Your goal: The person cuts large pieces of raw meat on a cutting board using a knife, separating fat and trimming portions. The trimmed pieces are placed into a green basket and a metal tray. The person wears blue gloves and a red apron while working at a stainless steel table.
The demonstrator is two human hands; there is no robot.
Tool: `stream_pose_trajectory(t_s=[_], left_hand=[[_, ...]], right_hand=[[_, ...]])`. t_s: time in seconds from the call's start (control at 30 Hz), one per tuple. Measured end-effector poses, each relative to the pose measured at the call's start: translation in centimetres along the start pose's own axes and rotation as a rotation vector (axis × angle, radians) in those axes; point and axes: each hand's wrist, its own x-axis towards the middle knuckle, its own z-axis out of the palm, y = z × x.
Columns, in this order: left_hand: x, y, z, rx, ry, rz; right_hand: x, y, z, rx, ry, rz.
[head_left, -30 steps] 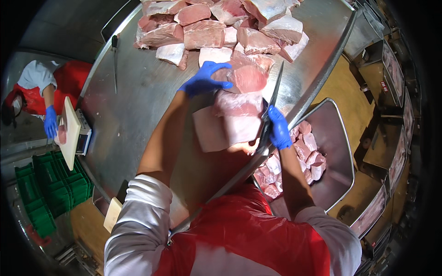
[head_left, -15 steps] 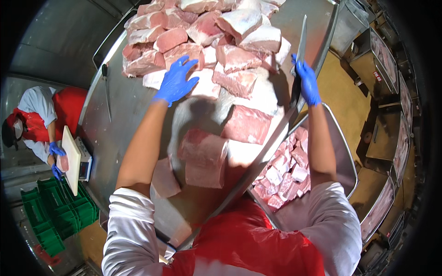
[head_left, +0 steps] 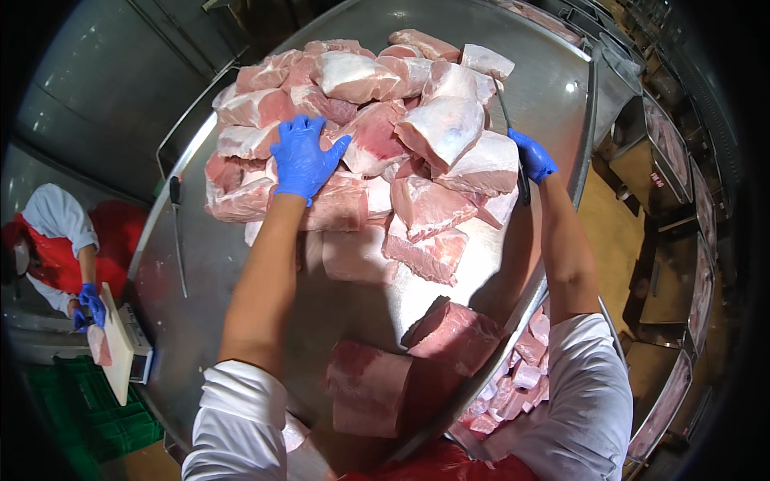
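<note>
My left hand [head_left: 305, 159], in a blue glove, rests on a heap of pale pink meat slabs [head_left: 362, 132]; its thumb is spread from the fingers, whose tips are partly hidden against the meat. A knife [head_left: 524, 186] is gripped in my right hand [head_left: 532, 156], also gloved in blue, at the heap's right side. The knife's narrow blade points away from me, alongside a meat chunk [head_left: 487, 61] at the far right of the heap. Nearer to me, a thick meat block [head_left: 369, 389] and a redder block [head_left: 457, 337] lie on the metal table [head_left: 216, 321].
A second knife [head_left: 178, 232] lies at the table's left edge. Below the right rim, a metal bin holds cut meat cubes [head_left: 513, 385]. At left a co-worker's gloved hands are by a white board [head_left: 120, 353], near green crates [head_left: 88, 409]. Metal tubs [head_left: 670, 264] line the right.
My left hand has moved farther forward onto the heap. My right hand has brought the knife inward, its blade now beside the far right meat. The whole view has shifted, showing more of the table's far end.
</note>
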Motion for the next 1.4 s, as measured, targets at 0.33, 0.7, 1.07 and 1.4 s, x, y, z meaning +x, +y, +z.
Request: stream_pose_trajectory(t_s=[0.33,0.7,1.07,1.4], left_hand=[[-3.0,1.9,0.0,0.104,-0.047,0.065],[-12.9,5.3,4.0,0.149,-0.364,0.288],[-29.1,6.6,-5.9,-0.011,-0.518,0.079],[-30.8,-3.3,-14.1,-0.395,-0.486,-0.304]], right_hand=[[-5.2,4.9,2.4,0.126,-0.007,-0.128],[-18.6,15.5,14.3,0.463,0.176,-0.052],[-27.0,15.6,23.1,-0.132,-0.170,-0.171],[-27.3,7.4,14.6,-0.733,-0.067,-0.440]])
